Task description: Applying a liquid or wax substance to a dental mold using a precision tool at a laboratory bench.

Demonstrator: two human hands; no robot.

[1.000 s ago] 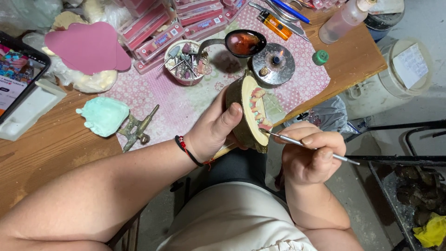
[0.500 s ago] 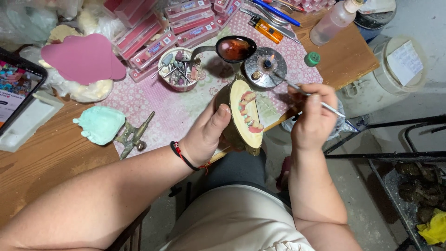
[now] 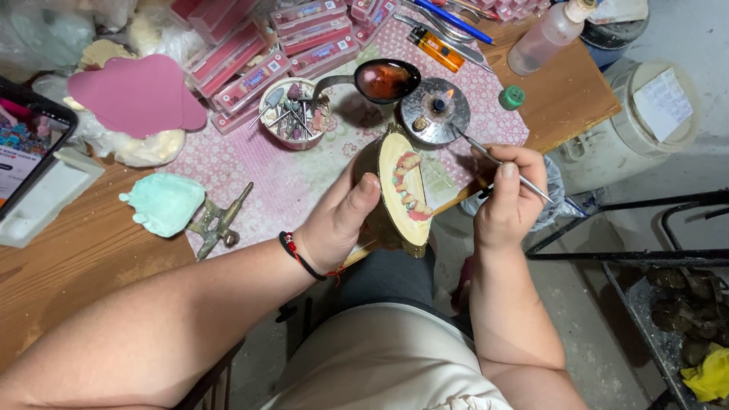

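The right hand [image 3: 507, 199] has swung its thin metal tool [image 3: 507, 165] away from the tooth model [image 3: 406, 193] to the far small flame burner [image 3: 436, 108], so the tip is likely being heated. The left hand [image 3: 340, 220] grips the one model, near the table's edge. One spoon [image 3: 383, 80], one burner, one tool.

The left hand [image 3: 338, 220] curls shut around the dental cast [image 3: 402, 190], thumb up along its near face, forearm running in from the lower left. Just right of the cast, the right hand [image 3: 505, 201] pinches closed, wrist bent upward.
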